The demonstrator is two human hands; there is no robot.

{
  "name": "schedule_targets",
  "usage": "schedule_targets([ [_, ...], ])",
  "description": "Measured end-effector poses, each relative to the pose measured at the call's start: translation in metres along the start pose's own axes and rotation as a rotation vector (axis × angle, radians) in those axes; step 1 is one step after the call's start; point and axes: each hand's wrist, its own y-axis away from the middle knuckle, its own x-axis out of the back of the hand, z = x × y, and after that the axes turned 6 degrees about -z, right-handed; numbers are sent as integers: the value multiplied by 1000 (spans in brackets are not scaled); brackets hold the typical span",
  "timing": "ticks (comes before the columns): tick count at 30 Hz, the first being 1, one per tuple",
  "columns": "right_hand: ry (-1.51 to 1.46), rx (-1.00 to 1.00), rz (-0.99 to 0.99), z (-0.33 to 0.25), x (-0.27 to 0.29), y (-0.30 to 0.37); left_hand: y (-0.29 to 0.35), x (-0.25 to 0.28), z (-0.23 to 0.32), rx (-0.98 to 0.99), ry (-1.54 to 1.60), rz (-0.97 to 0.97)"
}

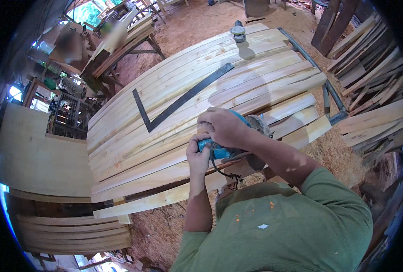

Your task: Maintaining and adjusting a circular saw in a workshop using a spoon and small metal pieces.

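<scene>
A teal circular saw (219,152) rests over the near planks, tilted so that part of its toothed blade (255,162) shows below the body. My right hand (224,126) reaches across from the right and is closed over the top of the saw. My left hand (198,148) is closed around the saw's teal left end, its fingers close to the right hand's. A dark cord (224,173) hangs from the saw beside the left wrist. Beneath the saw, pale wooden planks (133,158) lie side by side. The right hand and forearm hide part of the saw.
A dark metal square (167,110) lies across the planks; a small power tool (239,32) stands at their far end. A metal tube frame (335,97) borders the right. Boards are piled at right (369,68). A plywood sheet (43,154) lies left. Blurred people (72,47) are behind.
</scene>
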Motion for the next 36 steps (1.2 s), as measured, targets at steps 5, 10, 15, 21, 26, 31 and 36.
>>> schedule_targets([
  [5,-15,-104,-239,6,10,-11,-1,-1,3,9,321,-28],
  [10,45,-93,-436,7,19,-12,4,-10,8,-19,-126,34],
  [15,-92,-364,-574,-2,29,-7,8,-23,33,-148,-58,98],
  [21,-137,-437,-575,6,38,-7,10,-32,35,-210,-38,93],
  [26,-134,-417,-573,14,42,-7,6,-37,31,-226,-42,110],
  [31,-131,-459,-591,18,42,-8,2,-38,27,-274,-81,116],
  [36,-117,-435,-586,17,46,-4,4,-44,22,-215,-69,129],
])
